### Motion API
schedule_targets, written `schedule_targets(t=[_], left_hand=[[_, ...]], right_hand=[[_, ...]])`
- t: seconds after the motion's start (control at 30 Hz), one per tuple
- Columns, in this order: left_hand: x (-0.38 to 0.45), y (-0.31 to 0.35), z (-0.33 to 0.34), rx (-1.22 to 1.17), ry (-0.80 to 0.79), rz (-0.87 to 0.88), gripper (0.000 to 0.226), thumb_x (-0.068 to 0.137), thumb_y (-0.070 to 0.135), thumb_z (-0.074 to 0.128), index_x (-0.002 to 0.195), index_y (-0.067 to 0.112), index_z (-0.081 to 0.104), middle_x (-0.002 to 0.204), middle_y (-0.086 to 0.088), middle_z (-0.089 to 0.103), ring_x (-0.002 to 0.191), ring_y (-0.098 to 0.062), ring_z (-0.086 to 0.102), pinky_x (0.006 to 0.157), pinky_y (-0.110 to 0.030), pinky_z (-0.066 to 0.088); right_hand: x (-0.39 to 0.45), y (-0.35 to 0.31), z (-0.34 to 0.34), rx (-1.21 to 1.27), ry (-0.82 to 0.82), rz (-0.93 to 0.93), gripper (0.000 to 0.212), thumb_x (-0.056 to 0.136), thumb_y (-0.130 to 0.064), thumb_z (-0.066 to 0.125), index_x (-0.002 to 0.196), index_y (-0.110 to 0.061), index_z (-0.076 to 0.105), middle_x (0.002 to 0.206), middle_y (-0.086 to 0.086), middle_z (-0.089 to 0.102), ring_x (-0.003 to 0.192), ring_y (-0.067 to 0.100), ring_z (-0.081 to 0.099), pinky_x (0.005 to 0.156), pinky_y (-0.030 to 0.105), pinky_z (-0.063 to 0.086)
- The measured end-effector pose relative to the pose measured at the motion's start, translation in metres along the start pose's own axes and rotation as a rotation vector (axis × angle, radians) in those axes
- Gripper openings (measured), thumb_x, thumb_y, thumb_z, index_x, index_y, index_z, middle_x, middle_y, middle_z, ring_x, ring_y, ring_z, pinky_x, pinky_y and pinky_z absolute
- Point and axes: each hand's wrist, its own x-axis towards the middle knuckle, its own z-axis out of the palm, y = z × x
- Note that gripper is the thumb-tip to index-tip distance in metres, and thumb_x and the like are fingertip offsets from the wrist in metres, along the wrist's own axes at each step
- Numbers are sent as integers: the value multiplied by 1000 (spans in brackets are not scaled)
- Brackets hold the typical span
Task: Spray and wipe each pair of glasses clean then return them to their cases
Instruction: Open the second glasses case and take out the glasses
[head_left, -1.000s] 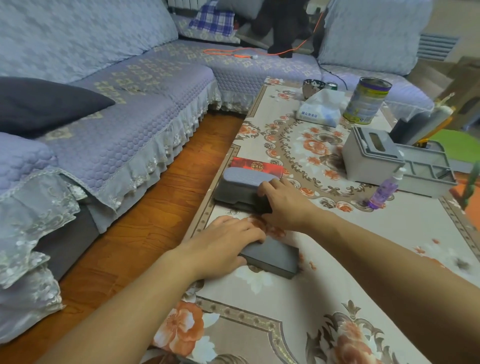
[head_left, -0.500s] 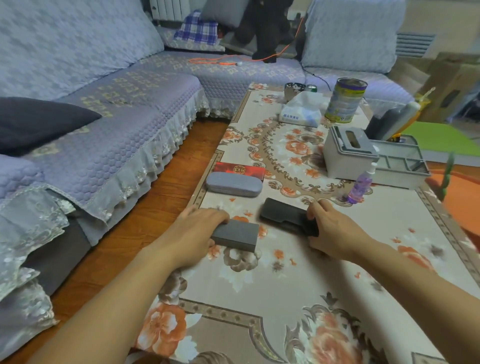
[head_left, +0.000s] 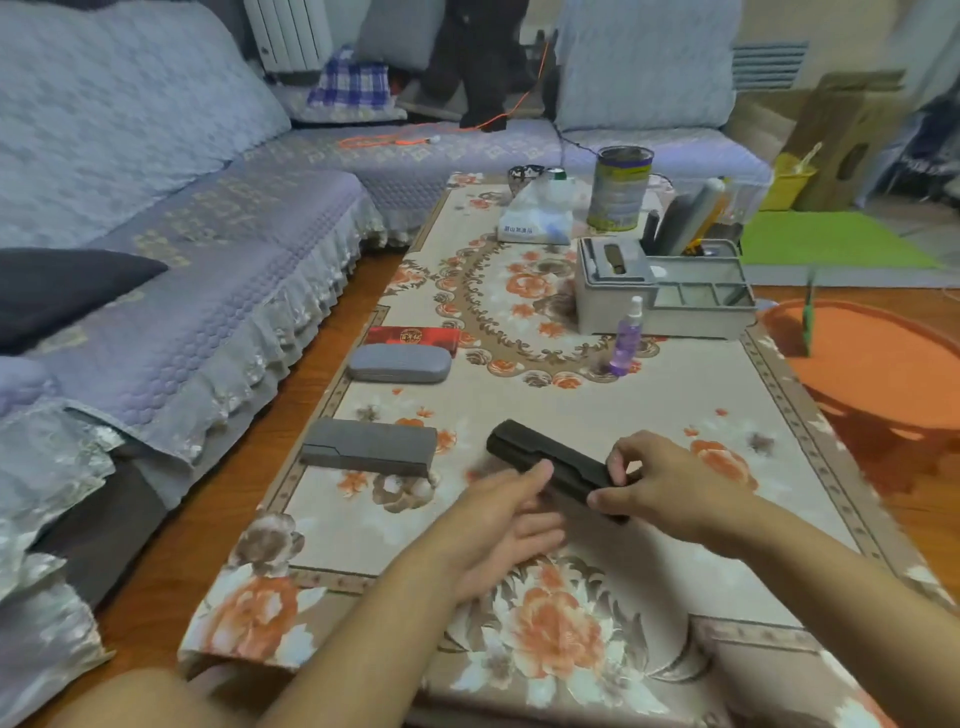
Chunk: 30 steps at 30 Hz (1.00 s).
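A black glasses case lies slanted near the middle of the flowered table. My right hand grips its near end, fingers over the top and thumb in front. My left hand is beside the case with straight fingers, its fingertips at the case's near side. A grey box-shaped case lies to the left, apart from both hands. Further back are a rounded grey case and a red case. A purple spray bottle stands behind. All cases are closed; no glasses are visible.
A grey organiser tray with a tissue box, a tin can and a tissue pack fill the table's far end. A lilac sofa runs along the left. An orange round object sits right of the table.
My left hand let go of the grey box-shaped case and moved right to the black case. My right hand keeps hold of the black case, which it had drawn nearer.
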Motion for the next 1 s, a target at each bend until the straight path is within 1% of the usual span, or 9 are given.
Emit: schedule_targets(t=[0.1, 0.17, 0.27, 0.37, 0.43, 0.5, 0.57, 0.7, 1.0], left_hand=[[7, -19, 22, -216, -39, 125, 53, 91, 25, 66, 136, 1, 52, 127, -24, 66, 121, -36, 64, 99, -48, 53], [5, -30, 29, -256, -52, 192, 47, 94, 22, 62, 136, 2, 53, 129, -25, 64, 122, -36, 63, 93, -45, 55], [-11, -47, 39, -295, -55, 215, 39, 96, 15, 58, 132, 2, 57, 129, -25, 64, 122, -38, 62, 104, -53, 50], [-28, -56, 47, -391, -51, 202, 24, 92, 6, 63, 114, 1, 68, 115, -25, 69, 115, -41, 65, 103, -53, 50], [-32, -58, 50, -425, -59, 227, 20, 88, 4, 65, 106, 2, 74, 112, -25, 70, 113, -40, 66, 101, -53, 52], [-29, -57, 52, -439, -21, 251, 23, 90, 2, 62, 112, 1, 68, 113, -25, 69, 114, -39, 66, 102, -53, 51], [-22, -56, 54, -456, 25, 273, 28, 92, 2, 57, 120, -1, 61, 120, -27, 66, 119, -40, 63, 108, -55, 45], [-9, -54, 53, -421, 33, 301, 50, 90, 2, 64, 138, -3, 49, 136, -30, 57, 128, -44, 56, 114, -60, 35], [4, -52, 41, -234, 71, 255, 46, 95, 4, 59, 139, 2, 48, 134, -25, 62, 125, -37, 61, 107, -54, 47]], right_hand=[[-41, 2, 2, -10, 18, -122, 36, 78, -39, 82, 73, -20, 52, 99, 0, 56, 79, 14, 62, 62, 17, 44], [-56, 12, 3, 57, 101, -160, 36, 79, -50, 76, 80, -24, 50, 97, -1, 60, 84, 13, 63, 69, 22, 50], [-62, 33, -6, 523, 196, -3, 31, 96, -49, 57, 85, -20, 54, 87, -9, 64, 78, 23, 67, 72, 46, 61], [-57, 43, -17, 933, 136, 228, 31, 104, -27, 49, 80, -25, 67, 72, -11, 61, 57, 14, 61, 70, 42, 56], [-48, 56, -14, 642, 263, 200, 20, 102, -22, 51, 89, -20, 66, 86, -3, 63, 66, 17, 64, 72, 39, 52], [-43, 66, -15, 139, 492, -36, 9, 99, -22, 56, 92, -21, 62, 91, -4, 59, 81, 16, 59, 75, 33, 42], [-43, 63, -23, 0, 439, -289, 8, 96, -27, 61, 91, -29, 67, 90, -9, 57, 83, 5, 53, 75, 26, 39], [-49, 58, -19, 31, -13, -221, 7, 91, -33, 70, 85, -32, 73, 89, -11, 60, 80, -4, 52, 69, 12, 38], [-41, 66, -24, 394, 66, -100, 11, 93, -16, 70, 83, -19, 75, 78, -3, 71, 71, 2, 62, 66, 16, 47]])
